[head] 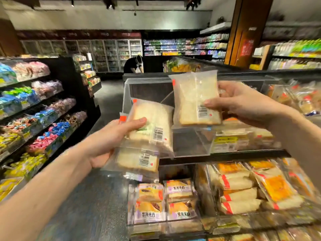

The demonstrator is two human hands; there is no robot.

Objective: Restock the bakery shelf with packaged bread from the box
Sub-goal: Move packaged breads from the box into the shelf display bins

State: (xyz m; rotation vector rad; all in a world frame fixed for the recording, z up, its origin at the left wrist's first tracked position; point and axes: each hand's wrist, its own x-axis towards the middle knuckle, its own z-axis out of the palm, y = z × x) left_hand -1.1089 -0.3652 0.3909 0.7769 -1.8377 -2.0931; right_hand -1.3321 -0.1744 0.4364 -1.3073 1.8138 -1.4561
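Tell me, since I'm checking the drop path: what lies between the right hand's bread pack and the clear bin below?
Nothing: head view shows the bread pack directly above the empty clear bin.

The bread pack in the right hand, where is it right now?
In the head view, the bread pack is right of centre, held upright by the right hand in front of the clear bin, up and right of the left hand's packs.

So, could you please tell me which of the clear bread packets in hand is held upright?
The bread packet in the right hand, packet: it stands upright above the clear bin. The left hand's two packets lie tilted and stacked.
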